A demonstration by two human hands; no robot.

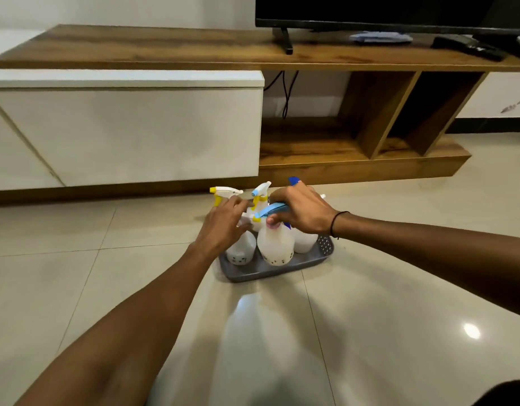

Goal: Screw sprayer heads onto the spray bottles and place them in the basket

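Observation:
A grey plastic basket (270,272) stands on the tiled floor and holds several white spray bottles. My right hand (304,210) grips the light-blue sprayer head (270,209) of the front middle bottle (274,244). My left hand (223,227) rests against the neck of the front left bottle (241,250), its fingers curled around it. Behind it a sprayer head with a yellow trigger (223,192) sticks out to the left. A white and blue head (261,190) and a dark blue one (293,180) rise at the back. The bottle necks are hidden by my hands.
A low TV unit with a white cabinet front (129,133) and open wooden shelves (370,136) runs along the wall just behind the basket. A television (384,10) stands on its wooden top. Glossy tiled floor (370,317) lies in front.

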